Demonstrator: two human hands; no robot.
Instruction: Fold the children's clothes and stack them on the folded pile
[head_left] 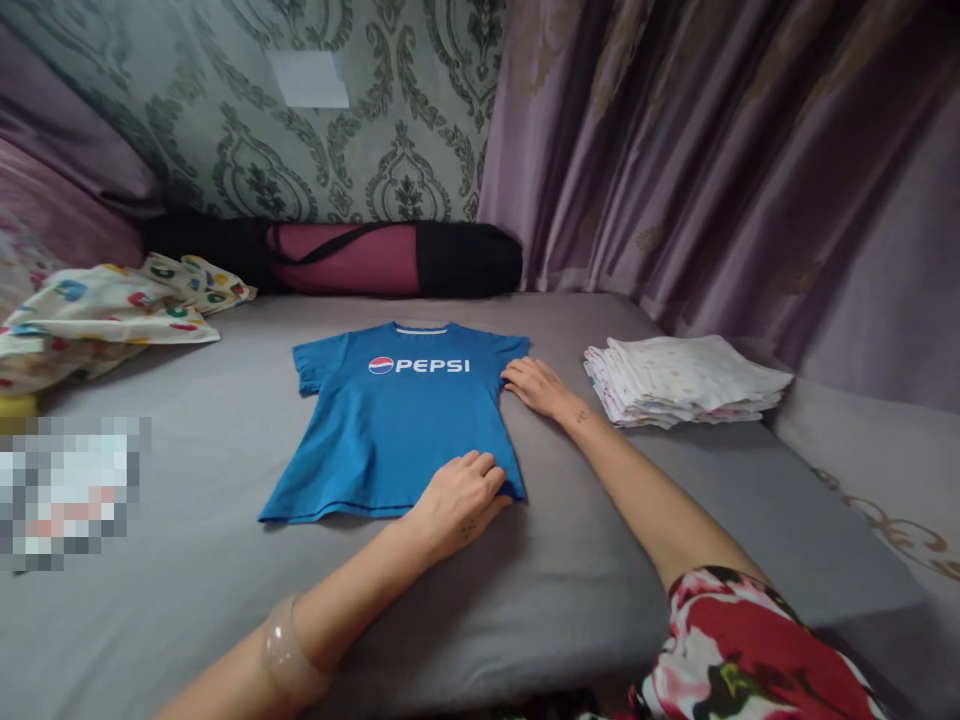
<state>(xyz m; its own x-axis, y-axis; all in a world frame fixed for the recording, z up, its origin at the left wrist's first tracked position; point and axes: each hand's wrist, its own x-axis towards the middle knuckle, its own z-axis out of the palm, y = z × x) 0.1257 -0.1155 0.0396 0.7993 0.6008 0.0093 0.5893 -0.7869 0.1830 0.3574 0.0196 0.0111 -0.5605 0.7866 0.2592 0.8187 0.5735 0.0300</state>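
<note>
Blue T-shirt [390, 430] lies flat on the bed [225, 600]. Left hand [457, 497] covers its hem, grip unclear; right hand [536, 385] rests open at the sleeve. Uneven pulling may wrinkle it.

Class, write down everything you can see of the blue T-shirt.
The T-shirt is bright blue, short-sleeved, seemingly cotton, with a white PEPSI logo across the chest. It lies flat, front up, collar away from the person, on the grey bed. The left hand rests on one hem corner; the right hand touches the sleeve on that side.
</note>
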